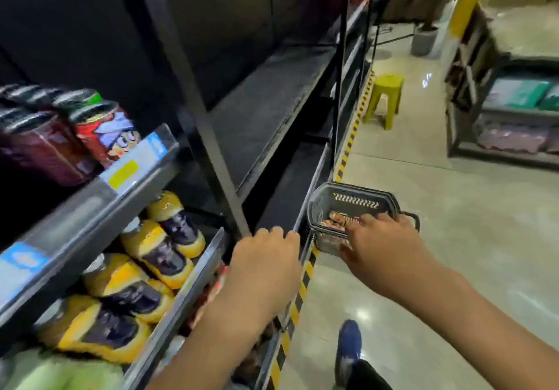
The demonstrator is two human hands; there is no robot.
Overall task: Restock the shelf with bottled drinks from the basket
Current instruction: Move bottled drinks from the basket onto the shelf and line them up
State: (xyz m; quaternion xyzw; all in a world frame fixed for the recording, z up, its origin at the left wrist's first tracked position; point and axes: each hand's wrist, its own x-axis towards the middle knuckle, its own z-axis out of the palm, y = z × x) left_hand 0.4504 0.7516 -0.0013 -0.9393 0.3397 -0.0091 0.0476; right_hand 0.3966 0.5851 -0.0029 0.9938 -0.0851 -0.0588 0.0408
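A dark basket (323, 199) stands on the floor against the base of the black shelf unit (266, 108). Orange-labelled bottles (336, 217) lie inside it. My right hand (384, 247) reaches into the basket from above, fingers spread over the bottles; no grip is visible. My left hand (266, 259) hovers at the front rail of a low shelf with its fingers curled downward, and whatever lies under them is hidden. Red-orange items (218, 277) show on the low shelf just left of that hand.
Yellow-and-purple bottles (157, 253) fill the middle shelf, and red cans (106, 129) stand on the shelf above. Yellow-black hazard tape (351, 138) edges the shelf base. A yellow stool (385, 96) stands down the aisle, another rack (502, 111) at right, my blue shoe (349, 350) below.
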